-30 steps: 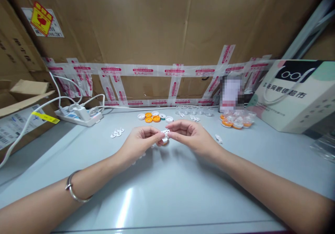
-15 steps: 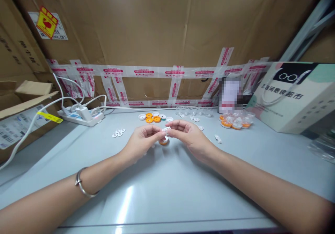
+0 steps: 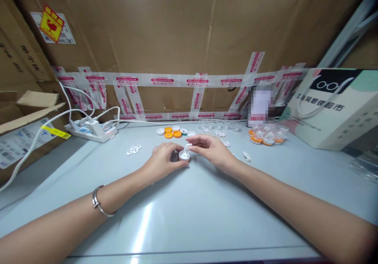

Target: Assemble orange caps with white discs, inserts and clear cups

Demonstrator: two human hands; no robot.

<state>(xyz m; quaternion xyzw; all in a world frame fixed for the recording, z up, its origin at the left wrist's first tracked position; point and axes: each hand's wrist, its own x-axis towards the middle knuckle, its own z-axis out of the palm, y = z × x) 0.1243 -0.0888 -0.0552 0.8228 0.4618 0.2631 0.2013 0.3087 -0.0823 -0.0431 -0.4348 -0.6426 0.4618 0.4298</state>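
My left hand [image 3: 165, 157] is closed around the side of a small round cup-like base [image 3: 184, 155], white inside, standing on the table. Between thumb and fingertips, my right hand [image 3: 211, 149] pinches a small white piece with dark dots [image 3: 189, 146], perhaps a die, just above the base's far right rim. Whether it touches the base I cannot tell. Behind my hands lie several orange rings [image 3: 176, 134] and white round parts [image 3: 160, 131]. Several small white discs with pegs [image 3: 134, 149] sit left of my left hand.
Clear domes [image 3: 235, 127] line the back, with white dotted pieces [image 3: 226, 144] in front. At right are assembled orange and clear units [image 3: 267, 137], a phone-like object with a blurred front [image 3: 261, 105] and a paper bag [image 3: 323, 108]. A power strip [image 3: 102, 135] and open carton [image 3: 26, 138] stand left.
My left hand has let go of the small white piece, lowered and taken hold of the round base. My right hand keeps the piece over the base.
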